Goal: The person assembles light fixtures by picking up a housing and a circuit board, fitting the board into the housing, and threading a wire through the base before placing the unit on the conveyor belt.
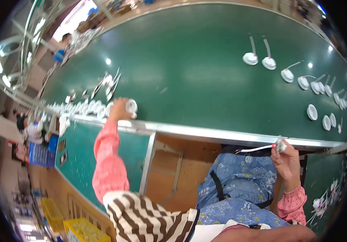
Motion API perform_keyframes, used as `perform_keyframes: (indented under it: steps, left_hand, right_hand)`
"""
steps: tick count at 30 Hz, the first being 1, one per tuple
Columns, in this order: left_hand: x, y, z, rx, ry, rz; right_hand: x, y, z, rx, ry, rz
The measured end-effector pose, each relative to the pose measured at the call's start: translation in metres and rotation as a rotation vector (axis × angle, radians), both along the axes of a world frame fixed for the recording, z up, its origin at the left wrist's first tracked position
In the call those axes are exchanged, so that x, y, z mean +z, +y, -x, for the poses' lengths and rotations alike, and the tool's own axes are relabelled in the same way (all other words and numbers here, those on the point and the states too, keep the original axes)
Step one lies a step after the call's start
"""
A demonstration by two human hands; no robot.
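My left hand [120, 109] reaches to the table's front edge, its fingers closed on a white round housing [131, 106] whose open side faces me. A row of similar white housings [84, 107] runs leftward from that hand along the edge. Over my lap, my right hand [286, 160] pinches a small whitish part [279, 144]; its details are too small to make out. From this part a white cable [258, 149] with a red band near the part points left, ending in thin coloured wires.
Several loose cabled parts [109, 83] lie on the green table [189, 72] beyond my left hand. White round units with cables [269, 63] curve along the right side. Another green surface at lower right holds more cabled parts [320, 203]. Yellow crates [85, 230] stand at lower left.
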State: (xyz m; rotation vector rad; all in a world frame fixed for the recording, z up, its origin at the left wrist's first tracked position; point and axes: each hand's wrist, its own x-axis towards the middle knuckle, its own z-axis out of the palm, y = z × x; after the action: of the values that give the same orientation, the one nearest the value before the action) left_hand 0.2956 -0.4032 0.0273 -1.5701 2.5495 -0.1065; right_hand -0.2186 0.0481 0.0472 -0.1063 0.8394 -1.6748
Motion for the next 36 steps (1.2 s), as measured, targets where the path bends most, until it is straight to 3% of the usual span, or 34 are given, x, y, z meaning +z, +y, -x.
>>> perform_keyframes:
  steps: [5,9,12,17,19,21,24,29,32,36]
  left_hand:
    - [-0.006,0.097,0.143,-0.111,0.371,0.146]
    - [-0.003,0.159,0.234,-0.186,0.460,0.179]
    - [-0.003,0.194,0.276,-0.243,0.560,0.068]
    - [0.009,0.212,0.295,-0.339,0.789,-0.388]
    - [-0.002,0.196,0.296,-0.368,0.866,-0.337]
    - [0.006,0.185,0.297,-0.351,0.729,-0.313]
    - [-0.016,0.164,0.313,-0.582,0.747,-0.300]
    - [-0.022,0.178,0.338,-0.606,0.674,-0.298]
    - [-0.017,0.202,0.342,-0.595,0.856,-0.376]
    - [0.009,0.237,0.334,-0.609,0.880,-0.441]
  right_hand:
    - [0.014,-0.018,-0.013,0.058,-0.031,0.076]
    - [0.023,-0.016,-0.015,0.002,0.001,0.121]
    - [0.021,-0.003,-0.005,-0.017,0.030,0.149]
    - [0.011,0.022,0.014,-0.137,-0.013,0.158]
    - [0.010,0.029,0.021,-0.144,0.003,0.190]
    - [0.008,0.032,0.023,-0.159,0.037,0.247]
    - [0.008,0.026,0.023,-0.160,0.036,0.244]
    - [0.021,0.015,0.012,-0.160,0.110,0.274]
    - [0.025,0.006,0.006,-0.150,0.276,0.270]
    - [0.030,0.002,-0.004,-0.079,0.498,0.238]
